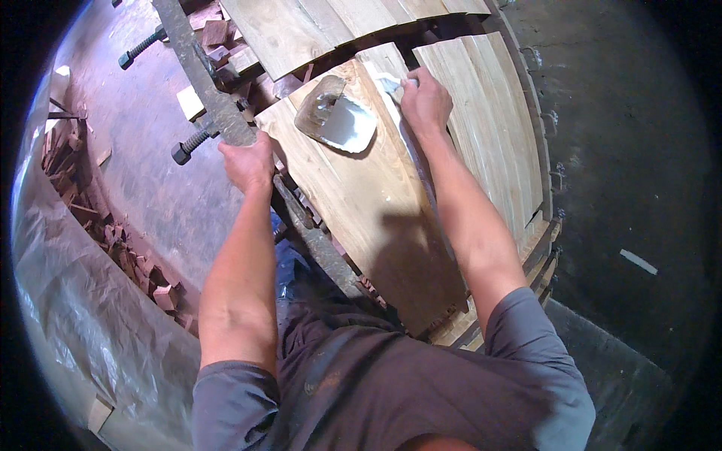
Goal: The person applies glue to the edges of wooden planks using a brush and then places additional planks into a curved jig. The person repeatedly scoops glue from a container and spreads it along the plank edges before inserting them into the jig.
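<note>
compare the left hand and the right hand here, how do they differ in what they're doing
The left hand grips the near edge of the wooden board, beside the metal clamp bar; the right hand is on the far edge, pinching a small white-smeared tool. The left hand sits nearer the person, the right hand reaches further out, past the glue dish. Both are bare and on the same board.

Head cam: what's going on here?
A person stands over a tilted wooden board set among other planks. The right hand presses a white-smeared tool along the board's right edge, spreading what looks like white glue. The left hand grips the board's left edge beside a metal clamp bar. A tray of white paste sits on the board.
</note>
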`<state>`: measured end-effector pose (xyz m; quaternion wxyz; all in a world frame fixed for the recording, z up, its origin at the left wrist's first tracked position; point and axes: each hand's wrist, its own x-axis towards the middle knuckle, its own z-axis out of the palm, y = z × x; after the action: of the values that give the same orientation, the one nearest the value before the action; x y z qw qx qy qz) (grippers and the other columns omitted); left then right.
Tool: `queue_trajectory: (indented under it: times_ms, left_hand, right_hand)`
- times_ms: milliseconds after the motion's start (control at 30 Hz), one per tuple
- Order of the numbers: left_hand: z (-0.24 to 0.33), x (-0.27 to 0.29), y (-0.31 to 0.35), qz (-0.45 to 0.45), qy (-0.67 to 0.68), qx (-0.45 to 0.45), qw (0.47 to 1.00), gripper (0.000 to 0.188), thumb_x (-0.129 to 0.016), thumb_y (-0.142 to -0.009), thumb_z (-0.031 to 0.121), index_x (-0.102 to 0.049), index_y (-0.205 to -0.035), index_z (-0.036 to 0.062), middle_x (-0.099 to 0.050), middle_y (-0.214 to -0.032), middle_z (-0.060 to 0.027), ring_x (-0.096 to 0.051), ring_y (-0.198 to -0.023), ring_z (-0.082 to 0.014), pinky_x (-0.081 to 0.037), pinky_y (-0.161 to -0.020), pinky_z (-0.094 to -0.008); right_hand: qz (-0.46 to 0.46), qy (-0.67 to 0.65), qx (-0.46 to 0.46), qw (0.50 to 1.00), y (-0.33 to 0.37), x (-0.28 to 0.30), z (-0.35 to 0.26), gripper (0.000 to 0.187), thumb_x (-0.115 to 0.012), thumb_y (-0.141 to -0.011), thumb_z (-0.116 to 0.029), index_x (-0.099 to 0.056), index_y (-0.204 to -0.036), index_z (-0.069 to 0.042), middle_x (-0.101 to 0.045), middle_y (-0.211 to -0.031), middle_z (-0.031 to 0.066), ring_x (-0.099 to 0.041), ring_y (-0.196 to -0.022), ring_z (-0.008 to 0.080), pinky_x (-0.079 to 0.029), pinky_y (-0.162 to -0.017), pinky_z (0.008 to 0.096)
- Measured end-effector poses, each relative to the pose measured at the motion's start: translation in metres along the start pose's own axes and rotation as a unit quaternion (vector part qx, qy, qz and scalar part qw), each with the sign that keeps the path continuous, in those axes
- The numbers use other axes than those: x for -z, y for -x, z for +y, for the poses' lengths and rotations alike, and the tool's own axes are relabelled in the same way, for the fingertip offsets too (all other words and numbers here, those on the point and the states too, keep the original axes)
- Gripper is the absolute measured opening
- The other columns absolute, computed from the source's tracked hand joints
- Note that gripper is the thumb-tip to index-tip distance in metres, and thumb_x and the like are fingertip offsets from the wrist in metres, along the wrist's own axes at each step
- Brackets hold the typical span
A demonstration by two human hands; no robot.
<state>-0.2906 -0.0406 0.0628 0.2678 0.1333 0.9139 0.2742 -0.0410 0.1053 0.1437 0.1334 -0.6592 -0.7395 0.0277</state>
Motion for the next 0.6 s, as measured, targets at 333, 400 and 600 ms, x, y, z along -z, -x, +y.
queue_trajectory:
  times_ms: [333,400,600]
  left_hand:
    - [-0.017,-0.012,-0.007,0.015,-0.008,-0.04,0.999,0.078,-0.072,-0.068,0.042,-0.046,-0.123,-0.008,-0.064,-0.11,-0.0314,-0.062,-0.105,-0.0454,-0.047,-0.096,-0.0462]
    - [-0.013,-0.007,-0.005,-0.005,-0.008,-0.036,0.999,0.078,-0.072,-0.067,0.042,-0.046,-0.122,-0.0083,-0.063,-0.111,-0.0314,-0.062,-0.107,-0.0449,-0.047,-0.096,-0.0457]
    - [-0.02,-0.006,-0.01,-0.054,0.046,-0.044,0.997,0.084,-0.078,-0.068,0.042,-0.043,-0.127,-0.005,-0.057,-0.125,-0.0305,-0.057,-0.116,-0.0413,-0.043,-0.103,-0.0437]
  right_hand:
    - [-0.054,0.04,-0.03,0.997,0.13,0.051,0.058,0.015,-0.062,-0.088,-0.021,-0.061,-0.094,-0.007,-0.065,-0.09,0.0146,-0.063,-0.086,0.0373,-0.047,-0.072,0.0509]
    - [-0.045,0.05,-0.04,0.997,0.163,0.06,0.071,0.013,-0.064,-0.086,-0.018,-0.06,-0.094,-0.007,-0.065,-0.088,0.0143,-0.063,-0.085,0.0374,-0.048,-0.071,0.0508]
    - [0.053,0.0,-0.145,0.988,0.268,0.081,0.143,0.011,-0.068,-0.082,-0.017,-0.062,-0.091,-0.012,-0.065,-0.083,0.0133,-0.063,-0.077,0.0378,-0.048,-0.065,0.0499]
